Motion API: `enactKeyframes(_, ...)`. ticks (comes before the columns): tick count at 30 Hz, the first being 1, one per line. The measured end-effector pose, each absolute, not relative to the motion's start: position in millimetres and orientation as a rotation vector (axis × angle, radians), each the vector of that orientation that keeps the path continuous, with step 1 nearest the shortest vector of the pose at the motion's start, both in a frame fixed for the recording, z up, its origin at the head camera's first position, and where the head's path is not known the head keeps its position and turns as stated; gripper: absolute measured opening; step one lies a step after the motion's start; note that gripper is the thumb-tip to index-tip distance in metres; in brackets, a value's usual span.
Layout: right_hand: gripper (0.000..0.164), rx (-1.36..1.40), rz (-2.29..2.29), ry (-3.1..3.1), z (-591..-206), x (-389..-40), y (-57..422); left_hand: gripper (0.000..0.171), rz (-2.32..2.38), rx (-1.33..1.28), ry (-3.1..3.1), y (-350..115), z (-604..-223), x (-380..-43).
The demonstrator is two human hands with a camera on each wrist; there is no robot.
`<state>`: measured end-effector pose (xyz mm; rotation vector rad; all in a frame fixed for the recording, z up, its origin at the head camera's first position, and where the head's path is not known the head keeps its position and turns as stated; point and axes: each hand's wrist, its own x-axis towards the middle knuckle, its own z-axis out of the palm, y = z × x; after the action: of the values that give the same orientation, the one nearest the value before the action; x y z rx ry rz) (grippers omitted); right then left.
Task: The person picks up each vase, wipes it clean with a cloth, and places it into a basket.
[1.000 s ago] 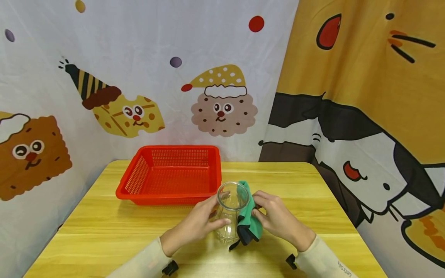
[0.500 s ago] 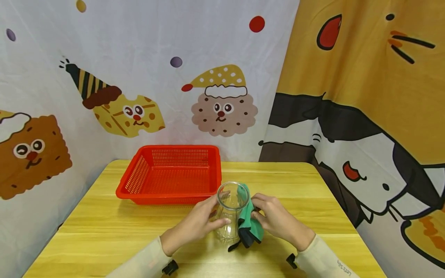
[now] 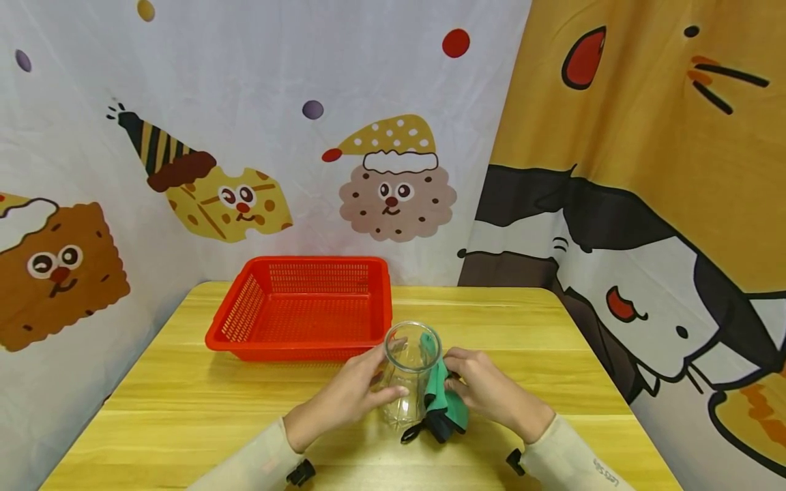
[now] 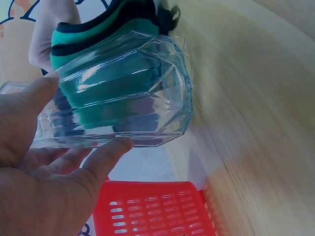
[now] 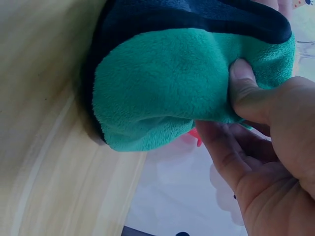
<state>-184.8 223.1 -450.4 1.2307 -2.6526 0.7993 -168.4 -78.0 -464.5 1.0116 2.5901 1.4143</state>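
A clear glass jar (image 3: 413,375) with a round mouth and faceted sides stands upright between my hands in the head view. My left hand (image 3: 346,389) holds it from the left, thumb on the near side and fingers behind. My right hand (image 3: 491,389) pinches a folded cloth (image 3: 455,410), plush green with dark edging, against the jar's right side. A dark loop hangs off the cloth's lower end. Through the glass in the left wrist view, the cloth (image 4: 113,83) shows along the far wall. Thumb and fingers grip the cloth (image 5: 152,83) in the right wrist view.
A red plastic basket (image 3: 295,354) with slotted walls sits at the back left of the wooden table (image 3: 184,409), its near right corner close to the jar. Behind the table hangs a cartoon-printed curtain (image 3: 245,82).
My right hand and the cloth have slid slightly down and to the right along the jar's side. The left hand and the jar stay in place.
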Motion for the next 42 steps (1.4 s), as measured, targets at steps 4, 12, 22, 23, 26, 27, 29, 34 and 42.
enactKeyframes(4, 0.026, 1.258, 0.761, -2.673, -454.0, -188.0, 223.0, 0.081, 1.434, 1.008, 2.569, -77.5, -465.3, -168.5)
enactKeyframes(12, 0.027, 1.275, 0.72, -2.74, -457.1, -191.6, 223.2, 0.082, 1.427, 1.013, 2.6, -77.4, -463.6, -168.7)
enactKeyframes(22, 0.031, 1.282, 0.721, -2.851, -464.7, -195.9, 222.5, 0.083, 1.401, 1.009, 2.622, -78.7, -465.2, -168.3)
enactKeyframes(23, 0.032, 1.284, 0.718, -2.854, -465.2, -196.2, 222.7, 0.083, 1.402, 1.007, 2.616, -78.7, -465.5, -168.3)
enactKeyframes(26, 0.032, 1.289, 0.719, -2.859, -466.0, -196.5, 223.1, 0.082, 1.389, 1.005, 2.615, -78.6, -466.5, -168.1)
enactKeyframes(27, 0.032, 1.29, 0.719, -2.86, -466.4, -196.6, 223.4, 0.081, 1.385, 1.005, 2.619, -78.5, -466.8, -168.2)
enactKeyframes(29, 0.033, 1.291, 0.72, -2.865, -466.7, -196.9, 223.5, 0.081, 1.382, 1.007, 2.624, -78.3, -467.0, -168.2)
enactKeyframes(34, 0.035, 1.287, 0.7, -2.868, -467.3, -197.9, 223.0, 0.083, 1.4, 1.013, 2.613, -77.9, -466.7, -168.6)
enactKeyframes(42, 0.033, 1.299, 0.653, -2.843, -469.7, -198.2, 220.7, 0.083, 1.404, 0.989, 2.606, -77.9, -466.2, -168.5)
